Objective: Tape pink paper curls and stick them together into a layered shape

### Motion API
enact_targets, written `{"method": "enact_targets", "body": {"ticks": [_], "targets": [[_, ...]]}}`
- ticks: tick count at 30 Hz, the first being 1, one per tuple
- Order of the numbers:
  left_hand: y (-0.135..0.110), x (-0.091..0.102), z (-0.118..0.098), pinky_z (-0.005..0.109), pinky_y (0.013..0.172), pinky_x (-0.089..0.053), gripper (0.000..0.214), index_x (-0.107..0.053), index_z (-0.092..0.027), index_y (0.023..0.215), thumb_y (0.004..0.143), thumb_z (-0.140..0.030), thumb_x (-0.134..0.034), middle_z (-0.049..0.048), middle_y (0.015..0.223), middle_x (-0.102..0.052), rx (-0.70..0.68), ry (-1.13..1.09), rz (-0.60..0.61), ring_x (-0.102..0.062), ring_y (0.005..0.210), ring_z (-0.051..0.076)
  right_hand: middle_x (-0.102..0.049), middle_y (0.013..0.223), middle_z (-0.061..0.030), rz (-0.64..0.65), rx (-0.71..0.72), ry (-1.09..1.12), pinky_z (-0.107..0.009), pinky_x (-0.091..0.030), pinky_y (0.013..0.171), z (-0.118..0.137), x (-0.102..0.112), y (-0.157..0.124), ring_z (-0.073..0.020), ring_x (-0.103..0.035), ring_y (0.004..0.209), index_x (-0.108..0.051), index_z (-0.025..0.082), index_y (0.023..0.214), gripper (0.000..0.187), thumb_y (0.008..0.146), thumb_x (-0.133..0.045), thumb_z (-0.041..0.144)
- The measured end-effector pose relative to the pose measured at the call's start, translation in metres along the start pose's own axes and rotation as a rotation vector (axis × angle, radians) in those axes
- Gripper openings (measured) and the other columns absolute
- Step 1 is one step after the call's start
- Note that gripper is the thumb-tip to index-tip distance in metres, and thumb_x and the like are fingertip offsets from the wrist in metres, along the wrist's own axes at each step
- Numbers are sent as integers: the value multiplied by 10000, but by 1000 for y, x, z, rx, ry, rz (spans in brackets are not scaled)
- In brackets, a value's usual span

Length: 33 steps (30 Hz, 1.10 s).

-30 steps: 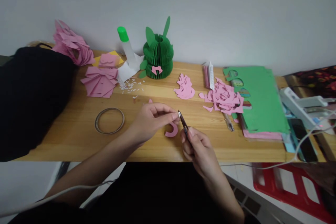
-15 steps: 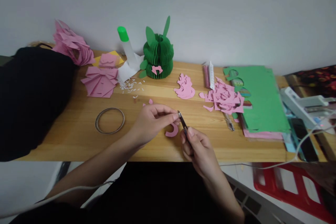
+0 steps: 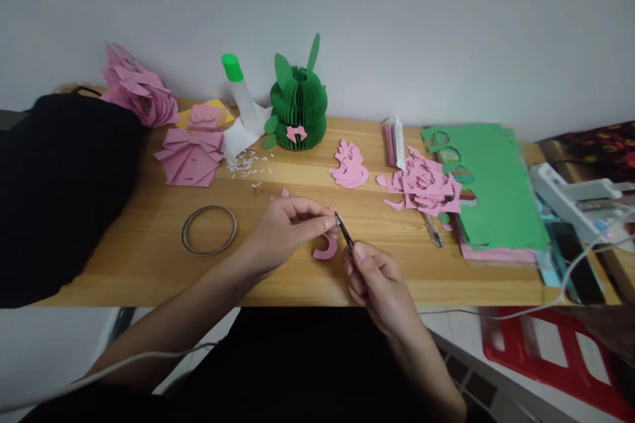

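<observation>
My left hand (image 3: 292, 234) is pinched closed, thumb against fingers, above the wooden table. A curved pink paper cutout (image 3: 326, 252) comes out from under its fingertips, its upper part hidden by the fingers. In my right hand (image 3: 374, 277) is a pair of slim dark tweezers (image 3: 344, 232), slanting up and left. Their tips meet the left thumb and fingertip; whether anything small is between them is too fine to see. Another small pink paper piece (image 3: 284, 193) shows just behind my left hand.
A tape roll (image 3: 208, 230) lies to the left. Behind are white scraps (image 3: 248, 164), a glue bottle (image 3: 239, 82) and a green paper honeycomb figure (image 3: 299, 109). Pink cutouts (image 3: 350, 165), pink offcuts (image 3: 426, 182), green sheets (image 3: 501, 192) and a phone (image 3: 578, 264) lie rightward.
The tweezers' tips and the left fingertips have shifted slightly left. Both hands keep their grips, and the things on the table stay put.
</observation>
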<state>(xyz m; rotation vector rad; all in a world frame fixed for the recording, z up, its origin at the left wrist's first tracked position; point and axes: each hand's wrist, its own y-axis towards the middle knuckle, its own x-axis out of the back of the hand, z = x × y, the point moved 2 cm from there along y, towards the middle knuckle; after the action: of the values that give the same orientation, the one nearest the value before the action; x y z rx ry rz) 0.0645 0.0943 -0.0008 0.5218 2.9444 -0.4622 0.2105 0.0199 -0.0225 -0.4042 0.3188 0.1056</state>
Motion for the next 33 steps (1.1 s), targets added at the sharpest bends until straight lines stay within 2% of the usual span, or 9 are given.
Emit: {"method": "enact_targets", "body": {"ticks": [3, 9, 17, 24, 26, 29, 31, 33], "targets": [[1, 1, 0, 288, 753, -548, 90, -690, -163, 626, 693, -223, -686, -1, 611, -710, -29, -17, 38, -643, 593, 116, -252, 403, 129, 15, -8, -16, -179, -122, 331, 0, 1, -1, -24, -128, 338, -465, 203, 654, 493, 839, -593, 642], [1, 2, 2, 252, 699, -508, 118, -694, -157, 629, 716, -236, -707, -4, 609, -694, -36, -101, 138, -611, 571, 100, -237, 404, 132, 53, 16, -17, -181, -129, 339, 0, 1, -4, -31, -130, 342, -470, 204, 668, 480, 867, -565, 630], [-1, 3, 0, 270, 647, -499, 142, -681, -157, 649, 681, -274, -754, 3, 594, -677, 2, -151, 161, -595, 550, 113, -227, 430, 122, 88, 21, 0, -183, -141, 339, 1, 1, -10, -31, -137, 339, -474, 207, 669, 464, 880, -563, 610], [-6, 4, -1, 251, 643, -529, 120, -700, -165, 677, 707, -248, -781, 12, 640, -704, 1, -195, 253, -636, 595, 121, -222, 454, 118, 92, 45, -28, -195, -141, 346, 3, 1, -12, -40, -130, 360, -482, 209, 688, 460, 890, -537, 619], [-7, 7, -3, 238, 655, -535, 118, -707, -167, 682, 728, -246, -781, 12, 655, -712, -44, -200, 248, -649, 618, 120, -237, 483, 107, 79, 77, -110, -205, -151, 364, 6, 3, -14, -49, -156, 381, -486, 208, 702, 449, 898, -530, 609], [-8, 14, -9, 212, 685, -539, 77, -722, -177, 744, 779, -238, -752, 9, 710, -732, -133, -146, 147, -676, 681, 118, -307, 554, 68, 47, 175, -357, -223, -209, 423, 16, 9, -18, -74, -254, 458, -497, 202, 702, 399, 924, -537, 531], [-9, 18, -18, 203, 686, -539, 46, -726, -195, 833, 790, -200, -738, 3, 771, -748, -190, -50, 89, -687, 710, 117, -348, 585, 52, 45, 225, -546, -234, -245, 462, 25, 13, -21, -88, -309, 503, -522, 199, 719, 350, 933, -545, 475], [-11, 19, -28, 207, 697, -542, 108, -723, -207, 880, 781, -165, -734, 3, 821, -756, -258, 107, 103, -694, 734, 124, -353, 564, 60, 78, 231, -705, -235, -243, 460, 34, 16, -22, -87, -325, 487, -544, 200, 742, 301, 937, -551, 429]]}}
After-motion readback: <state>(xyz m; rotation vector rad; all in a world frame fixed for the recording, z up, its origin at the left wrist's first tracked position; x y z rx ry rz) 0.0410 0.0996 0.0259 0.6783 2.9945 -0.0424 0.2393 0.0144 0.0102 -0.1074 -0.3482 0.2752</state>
